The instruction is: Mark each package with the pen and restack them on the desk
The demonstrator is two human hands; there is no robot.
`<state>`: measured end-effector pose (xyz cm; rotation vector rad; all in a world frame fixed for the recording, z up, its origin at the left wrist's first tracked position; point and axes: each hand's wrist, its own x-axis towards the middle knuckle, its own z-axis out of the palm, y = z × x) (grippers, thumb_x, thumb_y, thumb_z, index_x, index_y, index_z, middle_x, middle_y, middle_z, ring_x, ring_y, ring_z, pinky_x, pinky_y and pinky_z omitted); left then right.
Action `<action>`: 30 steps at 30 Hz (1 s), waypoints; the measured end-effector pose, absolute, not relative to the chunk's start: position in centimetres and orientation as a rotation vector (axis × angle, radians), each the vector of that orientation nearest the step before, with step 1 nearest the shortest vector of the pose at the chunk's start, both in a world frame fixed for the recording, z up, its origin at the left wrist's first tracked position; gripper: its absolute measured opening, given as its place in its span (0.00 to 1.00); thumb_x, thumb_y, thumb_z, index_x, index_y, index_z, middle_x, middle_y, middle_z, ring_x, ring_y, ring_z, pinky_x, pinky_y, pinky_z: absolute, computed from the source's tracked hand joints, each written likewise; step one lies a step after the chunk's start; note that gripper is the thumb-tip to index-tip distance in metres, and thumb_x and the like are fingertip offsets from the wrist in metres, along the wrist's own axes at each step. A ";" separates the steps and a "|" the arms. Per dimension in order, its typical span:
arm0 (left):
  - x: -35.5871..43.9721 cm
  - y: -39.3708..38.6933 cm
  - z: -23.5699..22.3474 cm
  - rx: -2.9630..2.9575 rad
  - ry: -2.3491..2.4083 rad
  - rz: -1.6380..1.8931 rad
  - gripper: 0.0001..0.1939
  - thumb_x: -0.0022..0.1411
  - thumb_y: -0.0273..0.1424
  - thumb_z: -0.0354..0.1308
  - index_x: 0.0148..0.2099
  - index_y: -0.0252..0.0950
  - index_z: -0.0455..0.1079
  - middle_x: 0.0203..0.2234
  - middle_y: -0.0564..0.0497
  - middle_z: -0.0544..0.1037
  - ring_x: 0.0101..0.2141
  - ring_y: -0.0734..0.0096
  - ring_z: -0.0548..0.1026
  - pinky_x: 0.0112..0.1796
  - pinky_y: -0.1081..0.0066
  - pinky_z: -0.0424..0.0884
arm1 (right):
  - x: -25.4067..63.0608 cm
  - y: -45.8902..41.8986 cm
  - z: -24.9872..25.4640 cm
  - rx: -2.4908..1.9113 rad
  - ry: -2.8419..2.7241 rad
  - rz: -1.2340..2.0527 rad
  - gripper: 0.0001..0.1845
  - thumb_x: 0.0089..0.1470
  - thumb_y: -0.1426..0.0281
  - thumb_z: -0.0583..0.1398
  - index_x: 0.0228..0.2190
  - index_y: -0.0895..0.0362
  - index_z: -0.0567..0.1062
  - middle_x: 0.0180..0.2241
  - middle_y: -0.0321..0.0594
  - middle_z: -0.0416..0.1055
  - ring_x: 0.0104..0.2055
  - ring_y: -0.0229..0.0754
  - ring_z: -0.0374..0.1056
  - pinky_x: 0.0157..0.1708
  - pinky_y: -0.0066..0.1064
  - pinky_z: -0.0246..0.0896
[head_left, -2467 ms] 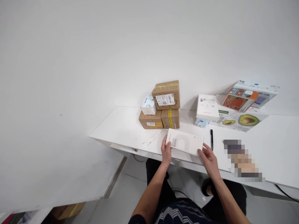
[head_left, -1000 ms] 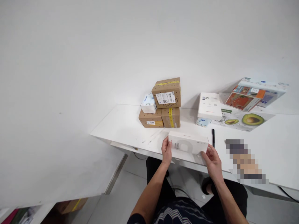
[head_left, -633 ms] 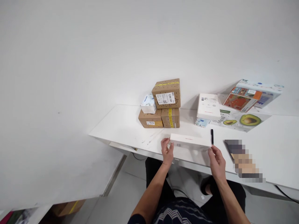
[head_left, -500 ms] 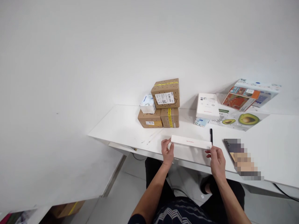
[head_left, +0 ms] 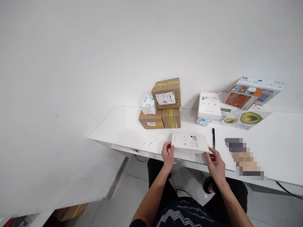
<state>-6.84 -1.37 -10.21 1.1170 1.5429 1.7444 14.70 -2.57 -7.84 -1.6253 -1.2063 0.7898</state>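
A flat white box (head_left: 189, 143) with small print and a dark code label on its upper face is held between my hands over the front of the white table. My left hand (head_left: 168, 154) grips its left end, thumb on the near side. At the right end, my right hand (head_left: 215, 162) pinches the near corner. Just beyond that corner lies a black pen (head_left: 213, 138). To the right of my right hand is a flat object blurred out by pixels (head_left: 245, 159).
Brown cardboard boxes (head_left: 167, 93) are stacked at the back left, with a small white-blue box (head_left: 148, 104) on one. Another white box (head_left: 209, 105) rests on a light blue box (head_left: 203, 121). Right of these stand an avocado-printed box (head_left: 246, 119) and an orange box (head_left: 242, 97).
The white box has turned in my hands: its narrow side faced me before, and now its broad printed face shows. My right hand has shifted slightly left and down.
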 end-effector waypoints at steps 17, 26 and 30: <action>-6.4 -0.9 -9.9 1.566 1.714 1.571 0.11 0.62 0.29 0.50 0.45 0.36 0.69 0.38 0.47 0.67 0.33 0.72 0.68 0.39 0.67 0.69 | 18.9 5.0 -6.0 -2.199 -1.710 0.359 0.29 0.55 0.55 0.52 0.46 0.66 0.70 0.39 0.59 0.72 0.42 0.57 0.70 0.41 0.44 0.63; -5.6 -0.5 -10.5 1.671 1.808 1.347 0.15 0.64 0.34 0.51 0.49 0.42 0.73 0.46 0.46 0.62 0.37 0.70 0.68 0.41 0.65 0.70 | 19.4 7.3 -5.6 -2.353 -1.780 0.500 0.16 0.52 0.64 0.55 0.34 0.64 0.75 0.30 0.61 0.76 0.36 0.61 0.74 0.32 0.42 0.63; -5.3 -0.6 -10.3 1.723 1.847 1.231 0.15 0.65 0.35 0.50 0.50 0.42 0.73 0.46 0.46 0.62 0.38 0.69 0.68 0.41 0.65 0.70 | 20.2 5.1 -3.9 -2.252 -1.598 0.443 0.15 0.53 0.62 0.55 0.35 0.60 0.72 0.28 0.51 0.77 0.33 0.54 0.74 0.36 0.41 0.64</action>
